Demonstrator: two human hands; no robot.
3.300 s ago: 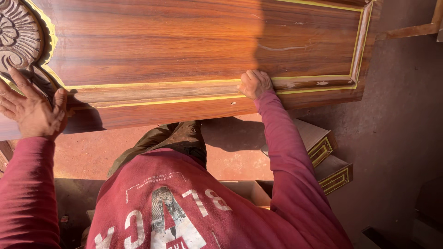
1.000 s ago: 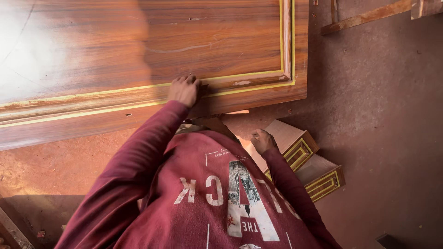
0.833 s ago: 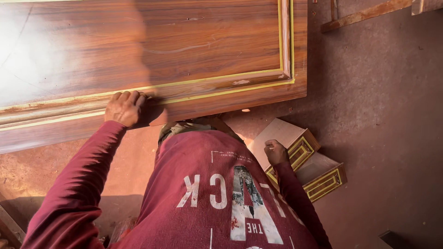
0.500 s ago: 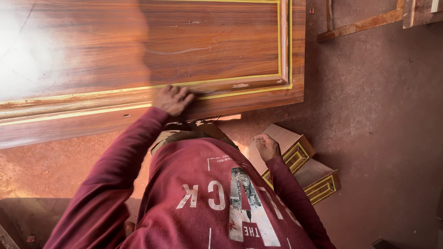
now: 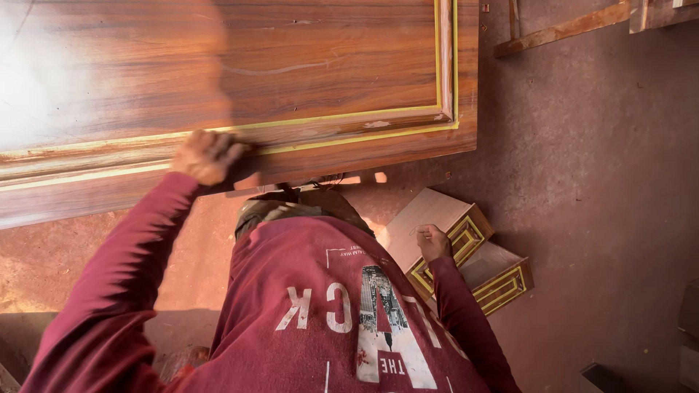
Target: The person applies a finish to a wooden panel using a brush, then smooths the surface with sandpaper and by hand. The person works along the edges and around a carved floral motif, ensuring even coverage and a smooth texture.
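Note:
A large varnished wooden door panel (image 5: 306, 65) with yellow-lined moulding lies flat in front of me. My left hand (image 5: 207, 156) presses on the moulding near the panel's near edge, fingers curled and blurred; whatever may be under the palm is hidden. My right hand (image 5: 435, 244) hangs at my side in a loose fist with nothing visible in it. It is seen over two small wooden blocks with yellow-lined frames (image 5: 466, 247) that lie on the floor. Both arms are in dark red sleeves.
The floor (image 5: 597, 189) is reddish-brown and dusty. Wooden battens (image 5: 561, 29) lie at the top right beyond the panel's right end. A dark object (image 5: 604, 378) sits at the bottom right corner.
My left hand has slid back and forth along the moulding and now sits further left than half a second ago. My right hand came off the panel earlier and stays by my side.

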